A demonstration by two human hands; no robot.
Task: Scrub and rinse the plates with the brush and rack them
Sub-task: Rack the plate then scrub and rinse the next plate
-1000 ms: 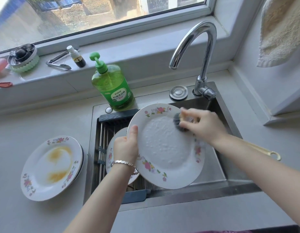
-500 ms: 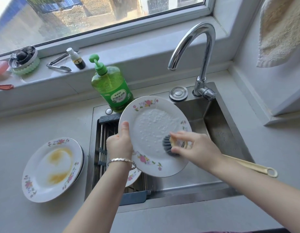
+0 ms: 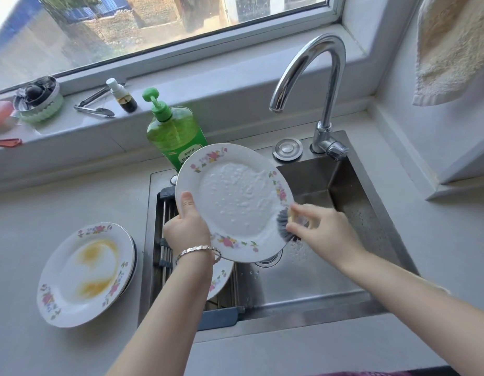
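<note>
My left hand (image 3: 187, 228) grips the left rim of a flowered white plate (image 3: 232, 199), tilted above the sink and covered in soap foam. My right hand (image 3: 321, 230) holds a dark-bristled brush (image 3: 284, 224) against the plate's lower right rim; its handle is hidden by the hand. Under the held plate another flowered plate (image 3: 220, 278) lies on the roll-up rack (image 3: 165, 240) over the sink's left side. A stack of plates (image 3: 86, 272), the top one smeared yellow, rests on the counter to the left.
A green soap pump bottle (image 3: 173, 131) stands behind the sink, partly behind the held plate. The chrome tap (image 3: 319, 85) arches over the steel basin (image 3: 344, 213), no water running. Tongs, a small bottle and a scrubber dish sit on the sill. A towel (image 3: 452, 50) hangs at top right.
The brush has swept from the plate's upper right edge down to its lower right rim. The plate has tilted up and shifted slightly left and back. The left hand keeps its grip.
</note>
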